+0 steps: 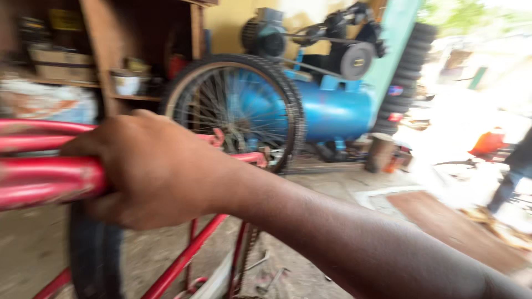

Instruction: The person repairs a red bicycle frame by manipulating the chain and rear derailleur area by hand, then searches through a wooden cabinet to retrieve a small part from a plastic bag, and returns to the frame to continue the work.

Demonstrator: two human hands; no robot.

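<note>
A red bicycle frame [183, 260] is seen upturned or tilted close in front of the camera, and one of its red tubes [50, 182] is gripped by the right hand [149, 171], whose fingers are wrapped tightly round it from above, knuckles uppermost; the arm comes in from the lower right. The left hand is not in view, so its state cannot be told. The frame is judged to be stiff and moderately heavy, awkward rather than fragile, with painted metal that could be slippery under a damp palm; a firm closed grip on a straight run of tube, as held now, is thought the soundest place to take hold, well clear of the chain [249, 249] and of the spokes of the rear wheel [238, 111], which could pinch or soil the fingers. A dark tyre [94, 254] hangs just below the gripped tube. Room is tight to the left, where wooden shelves [111, 61] stand close behind the frame, and behind the wheel a blue air compressor [332, 108] and a stack of tyres [407, 72] block the way. Tools lie on the concrete floor [332, 188] beneath the frame. More open floor is seen to the right, where another person's leg [507, 185] stands well apart.
</note>
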